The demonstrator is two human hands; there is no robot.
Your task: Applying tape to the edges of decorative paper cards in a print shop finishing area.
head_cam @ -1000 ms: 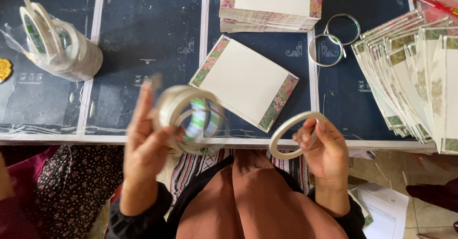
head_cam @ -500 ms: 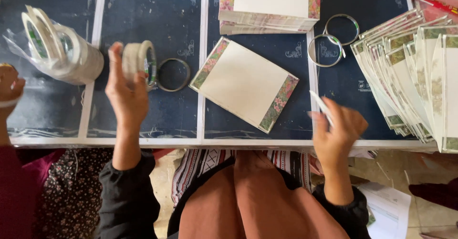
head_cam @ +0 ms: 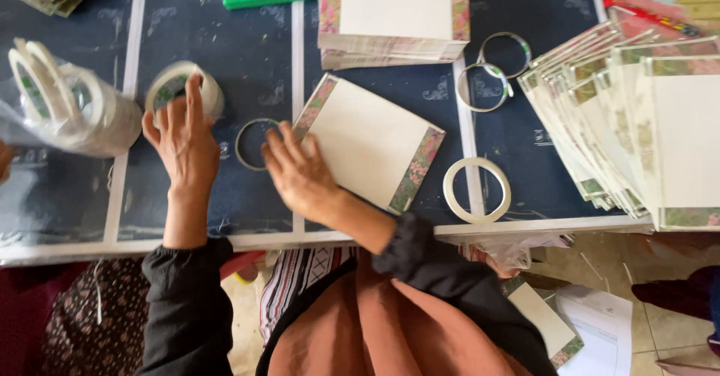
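tape roll [head_cam: 182, 87] left of thin ring [head_cam: 256, 144], card [head_cam: 370, 143] right of it, wide ring [head_cam: 476, 190] further right

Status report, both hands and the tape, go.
Left hand gripping tape roll on the table. Right hand flat on cream card, thin ring beside its fingers. Nothing blocking.

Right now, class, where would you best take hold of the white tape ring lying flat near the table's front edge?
Pinch the white tape ring across its thin band from above, one finger through the open middle. It lies flat and free, with clear table around it.
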